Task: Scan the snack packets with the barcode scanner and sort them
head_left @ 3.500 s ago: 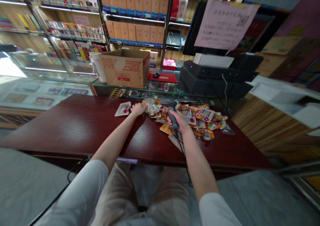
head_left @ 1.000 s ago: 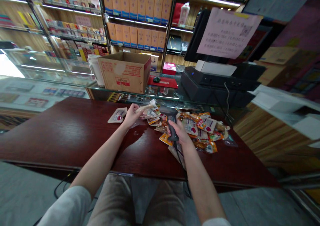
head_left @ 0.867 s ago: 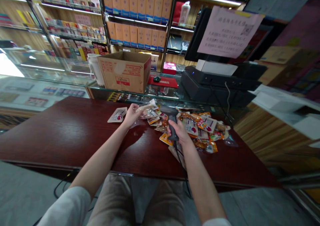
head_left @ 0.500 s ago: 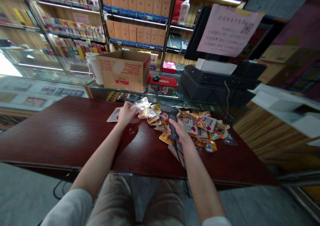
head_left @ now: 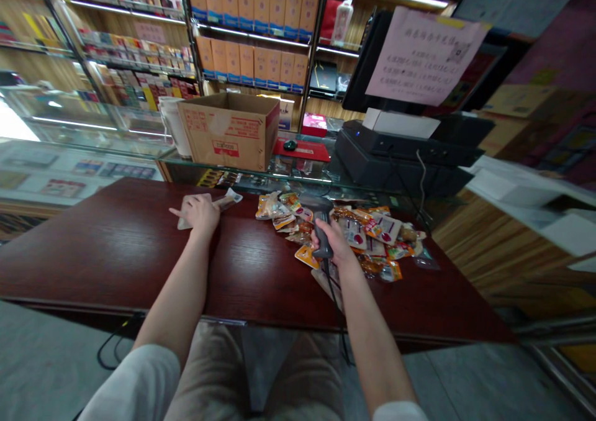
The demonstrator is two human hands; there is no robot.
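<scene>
My left hand [head_left: 201, 215] is at the left-centre of the dark wooden table, its thumb side against a clear snack packet [head_left: 229, 199] that pokes out to the right. One finger points away to the left. Beneath that hand lies a pale flat packet [head_left: 182, 223], mostly covered. My right hand [head_left: 331, 241] grips a black handheld barcode scanner [head_left: 321, 225] by its handle, with the scanner's head over the pile. Around and under the scanner lie several snack packets [head_left: 356, 233], orange, white and clear. Part of the pile is hidden by the scanner and my right hand.
An open cardboard box [head_left: 228, 132] stands on the glass counter behind the table [head_left: 116, 247]. Right of it are a mouse [head_left: 290, 145] on a red mat and a monitor [head_left: 363, 67] above black till equipment. The scanner's cable [head_left: 336, 300] hangs over the table's front edge.
My left hand has moved left, away from the pile, bringing the clear packet over the pale packet's spot. My right hand and the scanner have stayed nearly still.
</scene>
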